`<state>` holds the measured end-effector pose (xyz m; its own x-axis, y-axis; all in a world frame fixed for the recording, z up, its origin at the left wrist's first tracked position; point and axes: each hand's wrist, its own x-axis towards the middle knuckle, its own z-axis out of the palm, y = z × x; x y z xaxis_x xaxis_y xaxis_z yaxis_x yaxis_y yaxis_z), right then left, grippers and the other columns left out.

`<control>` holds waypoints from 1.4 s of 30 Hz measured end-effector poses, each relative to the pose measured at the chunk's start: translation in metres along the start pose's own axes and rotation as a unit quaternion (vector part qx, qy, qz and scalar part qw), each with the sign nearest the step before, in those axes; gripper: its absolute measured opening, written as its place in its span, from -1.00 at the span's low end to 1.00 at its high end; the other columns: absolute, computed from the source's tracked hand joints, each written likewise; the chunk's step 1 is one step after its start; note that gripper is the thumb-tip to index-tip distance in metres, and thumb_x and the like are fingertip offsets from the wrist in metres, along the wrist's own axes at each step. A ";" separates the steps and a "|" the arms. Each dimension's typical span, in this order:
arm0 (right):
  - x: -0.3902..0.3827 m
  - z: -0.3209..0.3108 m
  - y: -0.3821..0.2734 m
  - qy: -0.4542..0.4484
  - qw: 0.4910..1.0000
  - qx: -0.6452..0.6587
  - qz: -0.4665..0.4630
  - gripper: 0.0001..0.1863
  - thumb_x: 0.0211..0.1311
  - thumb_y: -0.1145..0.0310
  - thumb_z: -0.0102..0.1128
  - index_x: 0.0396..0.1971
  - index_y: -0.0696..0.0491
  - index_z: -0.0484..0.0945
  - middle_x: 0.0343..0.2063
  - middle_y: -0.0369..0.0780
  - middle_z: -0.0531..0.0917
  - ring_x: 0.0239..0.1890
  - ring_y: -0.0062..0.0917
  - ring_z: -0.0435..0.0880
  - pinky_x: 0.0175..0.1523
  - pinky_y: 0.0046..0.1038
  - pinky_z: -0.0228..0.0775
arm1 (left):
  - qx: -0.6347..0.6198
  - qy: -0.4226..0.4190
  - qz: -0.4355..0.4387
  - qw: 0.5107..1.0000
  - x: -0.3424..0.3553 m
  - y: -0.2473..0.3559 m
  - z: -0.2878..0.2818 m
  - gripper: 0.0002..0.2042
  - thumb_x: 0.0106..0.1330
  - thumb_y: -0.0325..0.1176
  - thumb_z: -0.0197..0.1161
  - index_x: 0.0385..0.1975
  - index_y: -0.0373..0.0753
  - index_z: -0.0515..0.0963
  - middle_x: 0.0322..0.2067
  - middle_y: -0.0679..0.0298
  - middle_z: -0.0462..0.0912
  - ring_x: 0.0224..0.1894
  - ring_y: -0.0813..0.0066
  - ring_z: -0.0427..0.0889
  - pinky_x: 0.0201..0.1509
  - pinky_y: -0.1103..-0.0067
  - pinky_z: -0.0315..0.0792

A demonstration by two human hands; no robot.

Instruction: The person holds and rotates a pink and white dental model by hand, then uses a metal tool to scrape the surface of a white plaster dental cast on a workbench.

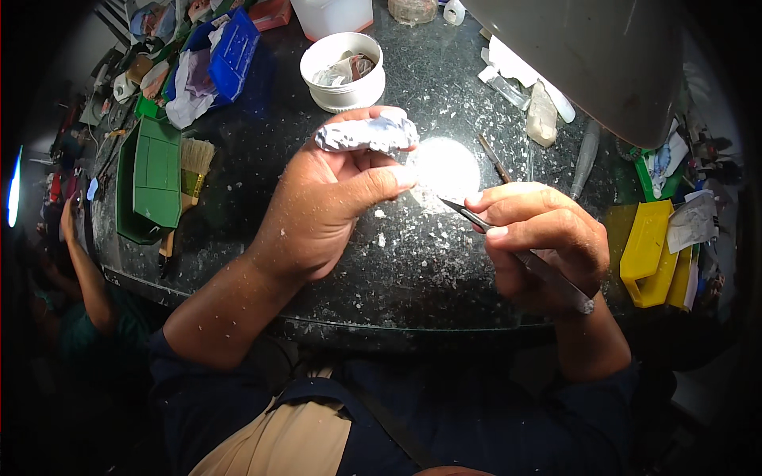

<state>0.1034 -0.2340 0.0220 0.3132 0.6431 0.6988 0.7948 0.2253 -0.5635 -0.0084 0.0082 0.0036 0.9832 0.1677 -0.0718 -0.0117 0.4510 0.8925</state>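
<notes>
My left hand (317, 210) is raised over the dark table, its fingers and thumb closed round a white, lumpy plaster dental cast (365, 136). In my right hand (552, 226) is a slim metal carving knife (548, 274), gripped like a pen. Its dark pointed tip aims toward the cast and stays apart from it. Below and between the hands, white plaster crumbs (425, 246) are scattered on the tabletop. Bright lamplight falls on the spot just beyond the knife tip. The fingers hide part of the cast's underside.
A white bowl (343, 89) with scraps stands beyond my left hand. Green (155, 170) and blue bins (232, 55) and a brush (195, 168) lie left; a yellow bin (647, 254) is right. A lamp shade (587, 55) overhangs the far right. Another person's arm (89, 270) shows far left.
</notes>
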 end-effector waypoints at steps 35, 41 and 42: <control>-0.003 -0.001 -0.001 -0.025 0.999 0.029 0.013 -0.77 0.27 0.66 0.56 -0.12 0.15 0.75 -0.26 -0.10 0.86 -0.07 -0.26 0.95 0.17 -0.11 0.83 | 0.251 -0.107 0.067 0.960 -0.014 0.003 0.015 -0.60 0.47 -0.48 0.47 0.24 -0.31 0.54 0.11 0.21 0.63 0.18 0.52 0.64 0.31 0.48 0.54; -0.005 -0.001 0.002 0.008 0.998 0.059 0.013 -0.77 0.29 0.67 0.52 -0.11 0.15 0.73 -0.26 -0.11 0.85 -0.09 -0.30 0.94 0.17 -0.09 0.83 | 0.244 -0.097 0.037 0.964 -0.015 0.004 0.016 -0.60 0.46 -0.48 0.48 0.23 -0.31 0.54 0.09 0.23 0.63 0.17 0.54 0.64 0.29 0.49 0.53; -0.004 -0.002 0.001 -0.011 0.998 0.053 0.008 -0.83 0.40 0.68 0.42 -0.08 0.18 0.68 -0.25 -0.12 0.82 -0.09 -0.32 0.92 0.23 0.00 0.80 | 0.252 -0.098 0.040 0.962 -0.014 0.005 0.017 -0.61 0.46 -0.49 0.48 0.22 -0.31 0.54 0.08 0.23 0.63 0.17 0.54 0.64 0.29 0.49 0.53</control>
<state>0.1044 -0.2376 0.0196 0.3128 0.6631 0.6800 0.7298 0.2905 -0.6189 -0.0194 -0.0071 0.0164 0.9988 -0.0054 0.0479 -0.0481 -0.0461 0.9978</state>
